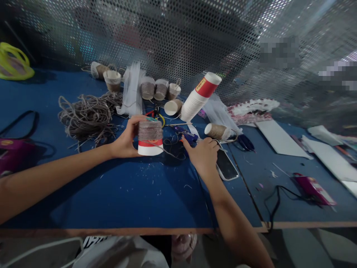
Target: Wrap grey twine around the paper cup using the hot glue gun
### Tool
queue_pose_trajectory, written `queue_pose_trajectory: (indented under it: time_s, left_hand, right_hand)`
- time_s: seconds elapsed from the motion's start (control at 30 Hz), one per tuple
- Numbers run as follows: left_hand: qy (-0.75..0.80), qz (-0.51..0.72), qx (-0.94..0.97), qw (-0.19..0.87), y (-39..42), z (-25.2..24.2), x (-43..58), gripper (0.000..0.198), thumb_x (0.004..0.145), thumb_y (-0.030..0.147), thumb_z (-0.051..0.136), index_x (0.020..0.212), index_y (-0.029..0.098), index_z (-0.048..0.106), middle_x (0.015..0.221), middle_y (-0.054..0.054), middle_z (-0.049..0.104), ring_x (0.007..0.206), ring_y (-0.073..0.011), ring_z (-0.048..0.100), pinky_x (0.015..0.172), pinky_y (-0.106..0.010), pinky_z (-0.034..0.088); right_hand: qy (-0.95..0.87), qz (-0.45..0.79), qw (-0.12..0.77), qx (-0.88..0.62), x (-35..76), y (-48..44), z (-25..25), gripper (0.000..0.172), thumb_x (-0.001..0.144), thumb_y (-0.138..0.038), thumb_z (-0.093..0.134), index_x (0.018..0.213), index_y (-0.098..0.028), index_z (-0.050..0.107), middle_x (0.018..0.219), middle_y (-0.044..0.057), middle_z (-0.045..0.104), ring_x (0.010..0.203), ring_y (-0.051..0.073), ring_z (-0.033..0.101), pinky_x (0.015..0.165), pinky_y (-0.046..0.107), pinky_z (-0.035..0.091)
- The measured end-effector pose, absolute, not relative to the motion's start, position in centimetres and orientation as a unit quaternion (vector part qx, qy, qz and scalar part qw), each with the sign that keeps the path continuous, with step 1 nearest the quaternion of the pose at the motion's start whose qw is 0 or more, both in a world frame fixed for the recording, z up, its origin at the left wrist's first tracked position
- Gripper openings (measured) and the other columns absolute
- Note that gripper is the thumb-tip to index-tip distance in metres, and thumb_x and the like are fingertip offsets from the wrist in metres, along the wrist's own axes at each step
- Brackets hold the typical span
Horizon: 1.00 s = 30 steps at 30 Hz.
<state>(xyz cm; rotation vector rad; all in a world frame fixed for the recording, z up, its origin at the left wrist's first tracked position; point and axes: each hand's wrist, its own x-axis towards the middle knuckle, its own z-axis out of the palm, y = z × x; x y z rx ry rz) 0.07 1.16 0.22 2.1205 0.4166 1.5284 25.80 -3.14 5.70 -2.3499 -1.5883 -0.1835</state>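
Observation:
My left hand [129, 138] grips a red-and-white paper cup [150, 148] from its left side. Grey cord is wound round the cup's upper part, and a loose cord end trails off to the right. To the right, my right hand [203, 156] is closed round a blue glue gun [190, 137] close to the table, with the thumb on its left. Part of the gun is hidden under the palm and fingers. A phone [226, 165] lies just right of this hand. Left of the cup sits a tangled heap of grey cord [89, 117].
A slanted stack of paper cups [195, 102] stands behind my hands. Several cord-wrapped cups [147, 89] and a bundle of clear sticks [131, 89] line the perforated metal screen [178, 41]. White boards [281, 138] and a magenta object with a black strap [314, 189] lie right.

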Motion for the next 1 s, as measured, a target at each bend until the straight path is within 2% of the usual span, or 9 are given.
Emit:
queue_pose_trajectory:
  time_s: [0.07, 0.17, 0.23, 0.33, 0.53, 0.67, 0.8, 0.93, 1.0]
  left_hand:
    - [0.147, 0.552, 0.786, 0.236, 1.1, 0.4, -0.1, 0.09, 0.065, 0.046, 0.09, 0.136, 0.031, 0.038, 0.134, -0.012, 0.047, 0.13, -0.032, 0.054, 0.102, -0.047, 0.057]
    - [0.14, 0.551, 0.79, 0.229, 1.1, 0.6, -0.2, 0.087, 0.066, 0.044, 0.09, 0.135, 0.03, 0.039, 0.133, -0.013, 0.047, 0.127, -0.0299, 0.056, 0.099, -0.045, 0.057]
    - [0.13, 0.555, 0.788, 0.231, 1.2, 0.6, -0.1, 0.088, 0.065, 0.043, 0.091, 0.135, 0.029, 0.04, 0.132, -0.013, 0.047, 0.126, -0.0295, 0.056, 0.1, -0.045, 0.057]
    - [0.113, 0.559, 0.79, 0.226, 1.3, 0.6, 0.0, 0.093, 0.06, 0.038, 0.095, 0.135, 0.028, 0.042, 0.131, -0.012, 0.047, 0.128, -0.0303, 0.055, 0.098, -0.044, 0.058]
    - [0.128, 0.585, 0.772, 0.211, 1.4, 0.6, 0.3, 0.089, 0.056, 0.037, 0.097, 0.128, 0.026, 0.047, 0.127, -0.011, 0.051, 0.121, -0.0279, 0.059, 0.094, -0.042, 0.06]
    - [0.148, 0.601, 0.76, 0.198, 1.7, 0.0, 0.1, 0.092, 0.056, 0.044, 0.096, 0.13, 0.027, 0.045, 0.128, -0.01, 0.048, 0.123, -0.0278, 0.057, 0.1, -0.044, 0.057]
    - [0.163, 0.597, 0.756, 0.21, 2.1, -0.7, -0.1, 0.095, 0.06, 0.048, 0.093, 0.137, 0.028, 0.04, 0.128, -0.01, 0.046, 0.123, -0.0271, 0.057, 0.102, -0.042, 0.056]
    - [0.205, 0.614, 0.734, 0.206, 2.1, -1.0, -0.2, 0.098, 0.062, 0.046, 0.092, 0.141, 0.029, 0.037, 0.13, -0.011, 0.043, 0.119, -0.0268, 0.058, 0.098, -0.043, 0.058]
    - [0.234, 0.622, 0.724, 0.186, 2.2, -0.9, -0.2, 0.097, 0.062, 0.048, 0.091, 0.142, 0.029, 0.039, 0.13, -0.011, 0.041, 0.121, -0.029, 0.056, 0.096, -0.045, 0.059]
  right_hand:
    - [-0.542, -0.001, 0.101, -0.834, 25.6, -2.8, 6.0, 0.086, 0.082, -0.071, 0.06, 0.116, 0.008, 0.056, 0.113, 0.038, 0.062, 0.113, 0.049, 0.062, 0.096, 0.058, 0.048]
    - [-0.554, 0.07, 0.065, -0.827, 25.4, -2.3, 6.3, 0.077, 0.083, -0.073, 0.055, 0.112, -0.002, 0.066, 0.107, 0.029, 0.07, 0.109, 0.042, 0.068, 0.092, 0.051, 0.052]
    - [-0.558, 0.067, 0.063, -0.825, 25.2, -2.0, 6.4, 0.069, 0.083, -0.071, 0.056, 0.105, -0.007, 0.071, 0.102, 0.026, 0.073, 0.105, 0.039, 0.07, 0.089, 0.049, 0.053]
    - [-0.559, 0.048, 0.073, -0.825, 24.8, -1.9, 6.3, 0.06, 0.084, -0.063, 0.057, 0.101, -0.008, 0.073, 0.101, 0.024, 0.074, 0.104, 0.038, 0.071, 0.087, 0.047, 0.053]
    - [-0.581, 0.0, 0.092, -0.808, 24.8, -2.1, 6.2, 0.05, 0.08, -0.048, 0.062, 0.098, -0.002, 0.068, 0.106, 0.029, 0.071, 0.112, 0.042, 0.065, 0.102, 0.052, 0.044]
    - [-0.537, -0.006, 0.205, -0.819, 25.6, -2.4, 6.7, 0.048, 0.069, -0.042, 0.067, 0.102, -0.007, 0.059, 0.102, 0.027, 0.07, 0.099, 0.042, 0.067, 0.088, 0.054, 0.051]
    - [-0.512, 0.016, 0.366, -0.777, 25.8, -2.9, 7.1, 0.039, 0.062, -0.042, 0.07, 0.086, -0.021, 0.049, 0.079, 0.011, 0.068, 0.081, 0.034, 0.068, 0.078, 0.051, 0.054]
    - [-0.519, 0.083, 0.484, -0.7, 25.0, -3.7, 7.0, 0.05, 0.056, -0.054, 0.077, 0.081, -0.024, 0.045, 0.071, 0.004, 0.064, 0.071, 0.027, 0.065, 0.072, 0.047, 0.056]
    - [-0.543, 0.094, 0.517, -0.655, 24.6, -4.1, 6.8, 0.05, 0.06, -0.056, 0.076, 0.084, -0.024, 0.046, 0.072, 0.002, 0.065, 0.068, 0.024, 0.065, 0.07, 0.045, 0.057]
